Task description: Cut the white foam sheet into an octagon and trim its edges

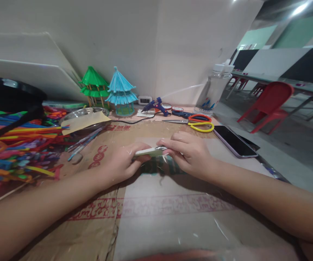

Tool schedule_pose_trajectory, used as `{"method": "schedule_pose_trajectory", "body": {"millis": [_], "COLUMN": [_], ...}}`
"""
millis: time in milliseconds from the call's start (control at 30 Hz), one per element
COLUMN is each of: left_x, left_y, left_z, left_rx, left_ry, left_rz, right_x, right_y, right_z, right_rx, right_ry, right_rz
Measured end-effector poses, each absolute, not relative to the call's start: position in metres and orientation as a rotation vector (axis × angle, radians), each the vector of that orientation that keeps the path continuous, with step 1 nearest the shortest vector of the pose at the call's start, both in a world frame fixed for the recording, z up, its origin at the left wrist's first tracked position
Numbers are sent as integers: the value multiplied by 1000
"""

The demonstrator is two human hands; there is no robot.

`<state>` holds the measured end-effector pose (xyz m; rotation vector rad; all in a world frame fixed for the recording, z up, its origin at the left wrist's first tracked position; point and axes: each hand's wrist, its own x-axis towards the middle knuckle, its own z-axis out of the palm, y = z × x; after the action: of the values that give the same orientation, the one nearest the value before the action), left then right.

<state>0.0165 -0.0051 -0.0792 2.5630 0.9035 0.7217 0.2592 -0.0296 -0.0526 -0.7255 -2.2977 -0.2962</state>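
Note:
A thin, pale flat piece (151,152), seen nearly edge-on, is held over the middle of the work surface. My left hand (125,163) grips its left end between thumb and fingers. At its right end my right hand (190,154) is closed in a pinch. From the right fingertips a small shiny metallic tip (160,148) pokes out against the piece; its kind is mostly hidden. Thin pale slivers hang near those fingers. Below both hands lies a translucent sheet (156,224) over printed cardboard (96,197), with a few pale scraps on it.
Behind the hands lie yellow-and-orange-handled scissors (201,126), a blue glue gun (156,106) and a metal bowl (80,115). Green (94,85) and blue (120,90) pavilion models stand by the wall. Colourful pipe cleaners (17,148) pile up left; a phone (235,141) lies right, below a clear bottle (213,90).

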Motion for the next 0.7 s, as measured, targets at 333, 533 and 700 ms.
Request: {"method": "schedule_pose_trajectory", "body": {"millis": [333,533,700], "left_x": [19,21,23], "left_y": [4,7,6], "left_z": [-80,-79,-76], "left_rx": [2163,2028,1970], "left_ry": [1071,996,954], "left_rz": [890,864,819], "right_x": [259,251,250], "right_y": [-15,-12,-12], "right_z": [-71,-76,-75], "right_rx": [-1180,-1162,-1148], "right_ry": [-1798,-1743,-1707], "right_rz": [581,895,919]}}
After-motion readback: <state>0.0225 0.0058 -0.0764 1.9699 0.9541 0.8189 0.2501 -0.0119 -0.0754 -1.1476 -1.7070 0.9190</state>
